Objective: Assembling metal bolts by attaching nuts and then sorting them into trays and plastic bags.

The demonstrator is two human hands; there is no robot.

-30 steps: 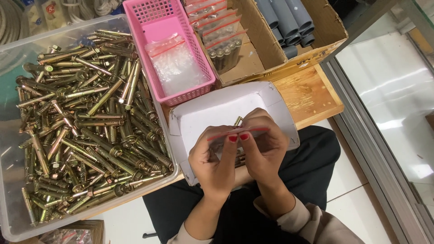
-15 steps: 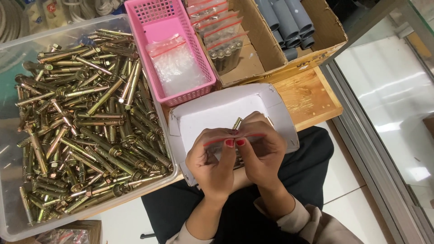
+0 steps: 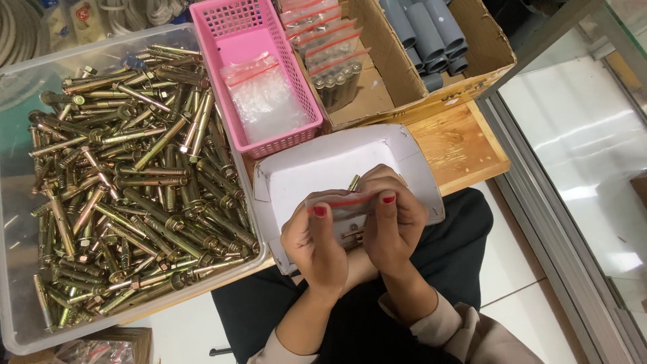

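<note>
The paper tray sits at the middle of the table edge, and both hands, the left hand and right hand, meet over its near side with a small zip bag of bolts between them. Left of the tray lies a big bin heaped with anchor bolts. Behind the tray stands a basket with empty bags in it, and right of that basket a cardboard box holds filled bags and pipe pieces.

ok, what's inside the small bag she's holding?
Brass-coloured anchor bolts: one tip pokes above the clear zip bag, more show between the left hand and right hand. The fingers cover most of the bag, so the count cannot be told.
</note>
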